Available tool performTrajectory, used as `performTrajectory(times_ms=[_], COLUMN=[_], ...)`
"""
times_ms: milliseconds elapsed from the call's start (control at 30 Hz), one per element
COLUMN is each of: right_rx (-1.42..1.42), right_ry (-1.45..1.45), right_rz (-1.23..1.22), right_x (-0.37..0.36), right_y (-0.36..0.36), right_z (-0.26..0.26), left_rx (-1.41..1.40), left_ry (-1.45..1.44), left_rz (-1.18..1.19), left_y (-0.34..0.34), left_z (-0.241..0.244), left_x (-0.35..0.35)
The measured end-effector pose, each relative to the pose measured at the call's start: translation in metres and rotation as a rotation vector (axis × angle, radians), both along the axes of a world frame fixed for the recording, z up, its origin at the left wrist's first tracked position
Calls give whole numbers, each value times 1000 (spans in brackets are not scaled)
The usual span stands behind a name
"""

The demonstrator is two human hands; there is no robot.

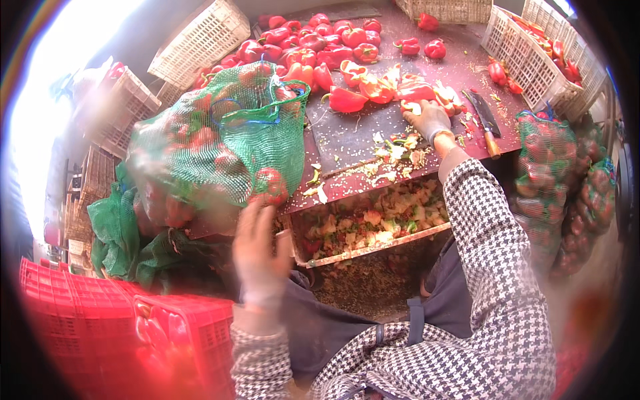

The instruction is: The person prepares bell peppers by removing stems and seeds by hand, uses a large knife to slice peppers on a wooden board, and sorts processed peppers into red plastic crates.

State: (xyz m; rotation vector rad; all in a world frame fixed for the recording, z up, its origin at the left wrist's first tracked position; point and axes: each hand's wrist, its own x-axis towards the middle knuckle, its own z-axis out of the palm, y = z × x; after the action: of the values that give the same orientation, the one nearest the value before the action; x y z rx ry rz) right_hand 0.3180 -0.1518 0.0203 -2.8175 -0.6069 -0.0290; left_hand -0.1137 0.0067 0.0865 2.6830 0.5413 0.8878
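My right hand [429, 120] reaches over the dark cutting board [345, 130] and rests on cut red bell pepper pieces [377, 89]; its fingertips are partly hidden, so its grip is unclear. Blurred, my left hand [262, 250] is raised near the table's front edge with its fingers apart and nothing visible in it. Just beyond it lies a green mesh sack [220, 145] filled with red peppers. A cleaver [482, 117] with a wooden handle lies right of my right hand. Seeds and pepper cores [400, 150] are scattered over the board's front part.
Whole red peppers [320, 45] are heaped at the back. A tray of pepper scraps [370, 250] sits below the table edge. Red plastic crates [185, 310] stand at lower left, a pale crate [525, 65] at back right, and filled mesh sacks [545, 185] beside the table's right side.
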Motion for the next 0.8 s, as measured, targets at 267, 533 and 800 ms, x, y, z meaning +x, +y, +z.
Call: performTrajectory(times_ms=[267,533,800], right_rx=[-11,1088,482], right_ry=[198,564,353], right_rz=[217,289,1041], right_x=[1,-6,-182], right_y=[4,-16,-5], right_z=[13,-37,34], left_rx=[-594,-1446,-2031], left_ry=[18,-151,-437], left_rz=[-152,-193,-532], left_y=[-54,-49,-40], left_z=[-53,-103,-77], left_x=[79,99,120])
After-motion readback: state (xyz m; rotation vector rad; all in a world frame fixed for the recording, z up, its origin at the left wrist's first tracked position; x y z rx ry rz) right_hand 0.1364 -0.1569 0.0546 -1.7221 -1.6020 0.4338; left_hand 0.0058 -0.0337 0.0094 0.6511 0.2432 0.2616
